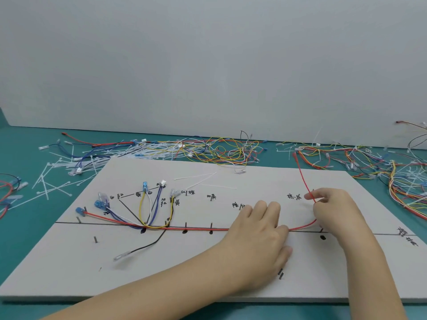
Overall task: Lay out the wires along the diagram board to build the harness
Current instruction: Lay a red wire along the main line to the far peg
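A grey diagram board with black lines, pins and handwritten marks lies on the teal table. A red wire runs from a blue terminal at the left along the main line. My left hand rests on the board over the wire, fingers curled, thumb side on the wire. The wire curves up past it to my right hand, which pinches it between thumb and forefinger. Its free end reaches the board's far edge. Yellow, white, blue and black wires branch at the left.
Piles of loose coloured wires and white cable ties lie behind the board and to its left. More bundled wires sit at the right. Short pins stand up from the board. A grey wall rises behind.
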Available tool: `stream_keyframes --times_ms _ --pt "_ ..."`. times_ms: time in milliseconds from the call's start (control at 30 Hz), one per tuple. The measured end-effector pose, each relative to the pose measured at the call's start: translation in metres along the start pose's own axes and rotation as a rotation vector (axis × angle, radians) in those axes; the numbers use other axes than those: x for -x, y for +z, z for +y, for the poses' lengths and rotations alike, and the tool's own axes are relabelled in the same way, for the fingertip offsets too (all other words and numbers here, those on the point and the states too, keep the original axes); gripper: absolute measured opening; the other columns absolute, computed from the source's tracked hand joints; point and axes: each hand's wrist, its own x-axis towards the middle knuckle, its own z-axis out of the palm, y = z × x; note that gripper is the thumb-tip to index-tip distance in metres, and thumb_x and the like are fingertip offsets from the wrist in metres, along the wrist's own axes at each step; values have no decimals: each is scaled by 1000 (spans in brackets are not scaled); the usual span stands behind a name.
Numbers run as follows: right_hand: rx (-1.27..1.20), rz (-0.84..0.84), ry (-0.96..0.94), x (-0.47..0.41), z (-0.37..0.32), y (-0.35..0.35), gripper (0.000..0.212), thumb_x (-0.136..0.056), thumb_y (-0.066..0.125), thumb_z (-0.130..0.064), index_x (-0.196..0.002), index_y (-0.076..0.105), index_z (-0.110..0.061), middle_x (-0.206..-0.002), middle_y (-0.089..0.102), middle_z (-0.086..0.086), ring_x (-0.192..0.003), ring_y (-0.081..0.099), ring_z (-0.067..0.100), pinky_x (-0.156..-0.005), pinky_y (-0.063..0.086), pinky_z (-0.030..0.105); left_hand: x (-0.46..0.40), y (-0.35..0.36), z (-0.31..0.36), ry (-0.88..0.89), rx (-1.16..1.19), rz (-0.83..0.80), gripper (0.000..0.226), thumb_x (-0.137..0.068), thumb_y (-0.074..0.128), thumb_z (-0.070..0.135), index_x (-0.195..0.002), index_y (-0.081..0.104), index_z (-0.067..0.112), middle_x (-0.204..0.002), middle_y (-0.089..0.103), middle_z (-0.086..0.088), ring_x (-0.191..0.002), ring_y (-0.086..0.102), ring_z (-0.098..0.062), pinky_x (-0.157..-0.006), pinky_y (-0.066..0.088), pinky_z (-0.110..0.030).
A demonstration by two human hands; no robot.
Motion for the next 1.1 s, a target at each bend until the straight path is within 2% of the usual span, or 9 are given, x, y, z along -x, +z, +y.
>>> stream_keyframes --times_ms 67,167,233,333,400,633,800,1000,1100 --pt "4 -4 3 0 1 0 45 -80 39 8 -98 69 -20 -81 58 8 -55 44 23 -47 30 25 -5 1 3 20 -21 -4 32 -100 34 37 -105 55 14 -112 37 -4 -98 30 -25 -81 24 -38" --pt "6 -13 8 0 3 -1 45 -78 38 9 -97 70 -18 -94 55 6 -54 41 20 -49 28 25 -17 3 2 38 8 -63 32 -102 33 30 -118 55 14 -123 39 -4 -111 31 -28 -90 26 -42" --pt "-9 -19 19 -1 5 -2 44 -77 40 9 -96 70 -18 -91 58 10 -55 43 21 -51 30 26 -25 2 2 42 52 -116 34 -103 32 28 -126 54 16 -124 42 -3 -115 30 -28 -94 24 -43" --pt "-36 -36 30 -4 7 -4 40 -76 43 8 -92 70 -17 -67 54 6 -55 43 20 -54 32 26 -37 1 6 36 134 -191 37 -103 30 24 -131 54 21 -122 46 -3 -113 29 -26 -94 23 -43" --pt "-54 -50 39 -5 9 -5 37 -76 44 9 -88 70 -15 -60 49 2 -56 43 21 -60 35 27 -43 3 11 27 200 -222 38 -103 31 22 -133 54 23 -120 47 -3 -111 29 -26 -94 23 -43" --pt "-111 -49 48 -5 10 -7 35 -74 45 8 -80 69 -17 -62 52 3 -54 46 23 -60 38 28 -50 10 17 -36 387 -261 38 -100 33 16 -134 50 20 -120 46 -8 -112 33 -28 -94 23 -40" --pt "-114 -5 62 -3 7 -9 33 -74 46 6 -82 69 -16 -70 59 6 -59 52 26 -72 50 41 -48 12 17 -42 442 -241 41 -99 34 13 -137 48 20 -119 44 -7 -111 35 -27 -94 22 -38" --pt "-90 8 82 1 5 -10 32 -74 45 7 -82 69 -12 -70 60 7 -58 57 30 -81 56 52 -45 12 17 -16 451 -208 44 -98 35 10 -137 50 23 -116 46 -4 -108 35 -25 -94 23 -38" --pt "-23 -13 77 -1 8 -9 24 -76 46 7 -82 68 2 -61 54 11 -59 50 32 -75 53 48 -45 13 17 16 393 -213 42 -100 35 15 -139 49 25 -117 45 -5 -107 33 -25 -93 23 -37"
